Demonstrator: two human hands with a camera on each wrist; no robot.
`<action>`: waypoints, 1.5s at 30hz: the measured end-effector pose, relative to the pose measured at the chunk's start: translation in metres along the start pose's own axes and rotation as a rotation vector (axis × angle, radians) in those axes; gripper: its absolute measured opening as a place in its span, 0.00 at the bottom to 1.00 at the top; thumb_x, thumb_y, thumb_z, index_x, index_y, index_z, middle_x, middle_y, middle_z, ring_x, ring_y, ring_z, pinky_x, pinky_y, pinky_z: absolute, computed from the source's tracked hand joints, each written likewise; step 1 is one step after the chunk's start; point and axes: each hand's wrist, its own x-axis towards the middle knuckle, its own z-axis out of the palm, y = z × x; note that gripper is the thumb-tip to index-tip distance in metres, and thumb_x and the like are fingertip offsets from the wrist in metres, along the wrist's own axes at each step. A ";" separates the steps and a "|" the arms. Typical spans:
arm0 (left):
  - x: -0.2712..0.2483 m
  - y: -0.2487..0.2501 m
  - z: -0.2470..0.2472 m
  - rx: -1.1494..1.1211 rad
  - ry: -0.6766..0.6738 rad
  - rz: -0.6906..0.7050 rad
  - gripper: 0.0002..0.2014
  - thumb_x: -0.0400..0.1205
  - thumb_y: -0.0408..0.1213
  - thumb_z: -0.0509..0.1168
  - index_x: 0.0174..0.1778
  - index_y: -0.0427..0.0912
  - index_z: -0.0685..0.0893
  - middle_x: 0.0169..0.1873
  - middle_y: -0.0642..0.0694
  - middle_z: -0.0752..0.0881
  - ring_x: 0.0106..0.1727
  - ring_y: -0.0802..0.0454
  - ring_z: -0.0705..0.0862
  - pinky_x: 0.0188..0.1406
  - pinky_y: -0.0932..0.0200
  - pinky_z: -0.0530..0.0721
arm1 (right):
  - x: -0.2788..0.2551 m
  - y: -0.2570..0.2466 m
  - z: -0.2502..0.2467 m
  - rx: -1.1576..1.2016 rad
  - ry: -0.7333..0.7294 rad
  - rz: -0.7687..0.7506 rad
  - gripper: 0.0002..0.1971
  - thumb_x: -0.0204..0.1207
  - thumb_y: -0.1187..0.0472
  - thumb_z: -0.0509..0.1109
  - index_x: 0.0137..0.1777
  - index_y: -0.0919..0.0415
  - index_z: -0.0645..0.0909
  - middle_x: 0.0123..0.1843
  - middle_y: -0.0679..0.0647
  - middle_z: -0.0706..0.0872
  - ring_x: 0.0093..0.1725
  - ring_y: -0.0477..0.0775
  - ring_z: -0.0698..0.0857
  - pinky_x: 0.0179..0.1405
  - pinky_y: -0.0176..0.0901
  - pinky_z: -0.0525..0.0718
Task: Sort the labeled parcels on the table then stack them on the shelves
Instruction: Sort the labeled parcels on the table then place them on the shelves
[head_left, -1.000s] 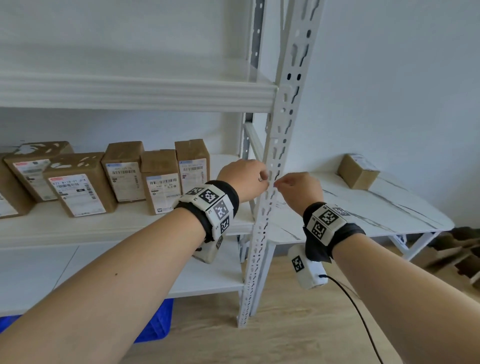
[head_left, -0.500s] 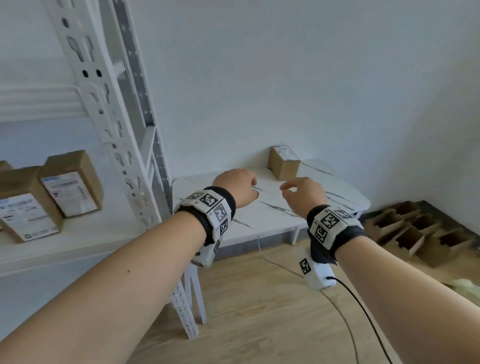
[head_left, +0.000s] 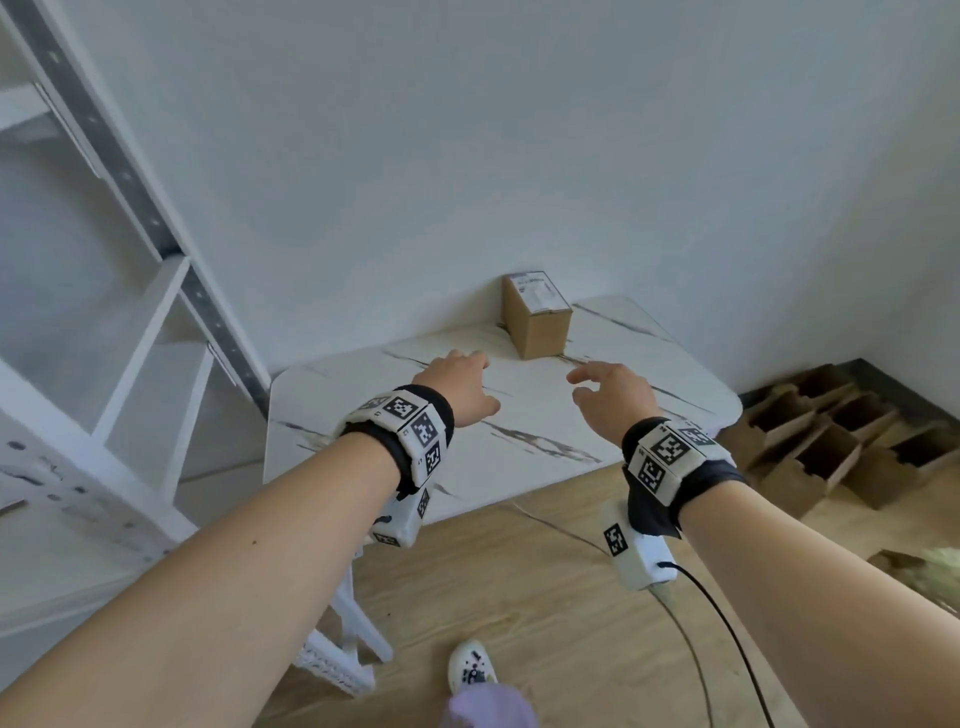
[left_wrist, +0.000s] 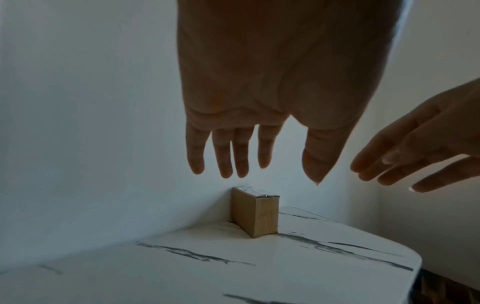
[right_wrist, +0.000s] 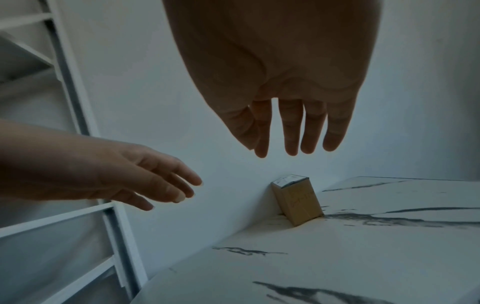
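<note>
Both empty, fingers loosely spread: left hand (head_left: 460, 387) and right hand (head_left: 610, 397), poised over the surface (head_left: 519, 441), short of the box (head_left: 537, 317). Probably spread to flank it. Box upright by the wall, far edge. Half a second earlier: farther from box, fingers more curled, shelf (head_left: 130, 322) nearer centre.

A white marble-veined counter (head_left: 519, 441) stands against a plain white wall (head_left: 519, 130). Left of it rises a white metal shelf frame (head_left: 156, 322); below lies light wooden floor (head_left: 545, 623), with open cardboard boxes (head_left: 831, 447) to its right.
</note>
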 end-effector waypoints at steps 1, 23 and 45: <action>0.018 0.000 0.001 -0.011 0.002 -0.006 0.31 0.80 0.47 0.65 0.79 0.46 0.64 0.74 0.40 0.69 0.72 0.41 0.72 0.68 0.46 0.74 | 0.017 0.002 0.002 -0.009 -0.008 0.010 0.15 0.80 0.62 0.61 0.64 0.51 0.81 0.71 0.52 0.79 0.64 0.55 0.80 0.52 0.40 0.76; 0.296 0.003 -0.008 -0.468 -0.083 -0.239 0.33 0.84 0.50 0.61 0.82 0.39 0.59 0.79 0.43 0.68 0.77 0.45 0.70 0.71 0.55 0.68 | 0.305 0.036 0.006 0.025 -0.170 0.154 0.18 0.78 0.67 0.59 0.64 0.54 0.81 0.68 0.52 0.82 0.63 0.54 0.80 0.52 0.37 0.74; 0.373 0.024 0.017 -0.919 -0.045 -0.601 0.30 0.86 0.45 0.59 0.83 0.47 0.57 0.73 0.45 0.75 0.65 0.48 0.79 0.53 0.55 0.80 | 0.427 0.050 0.054 0.381 -0.712 0.222 0.33 0.77 0.51 0.70 0.80 0.51 0.63 0.67 0.54 0.82 0.64 0.55 0.82 0.64 0.57 0.81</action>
